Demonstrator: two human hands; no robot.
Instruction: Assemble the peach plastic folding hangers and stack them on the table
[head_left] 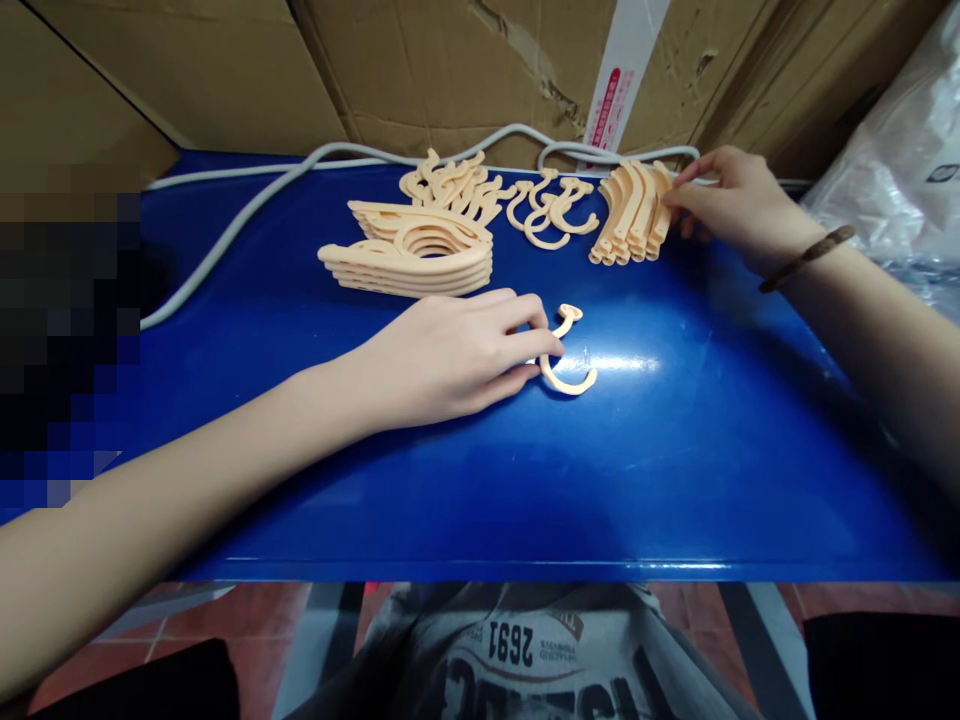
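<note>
My left hand [480,350] is closed, its fingertips on a cream plastic hook [570,386] that lies on the blue table. At the right back, my right hand [724,200] has thumb and finger pinched at the right edge of a bundle of curved cream arms [634,210]. Behind my left hand sits a stack of larger cream curved frames [409,268]. A heap of small cream curved pieces [450,185] is behind that stack, and several loose cream hooks [551,215] lie between the heap and the bundle.
A grey cable [247,215] runs along the back of the blue table [525,500]. Cardboard boxes [420,70] stand behind it. Clear plastic wrapping [885,170] bulges at the right. A printed cloth [525,660] covers my lap below the front edge.
</note>
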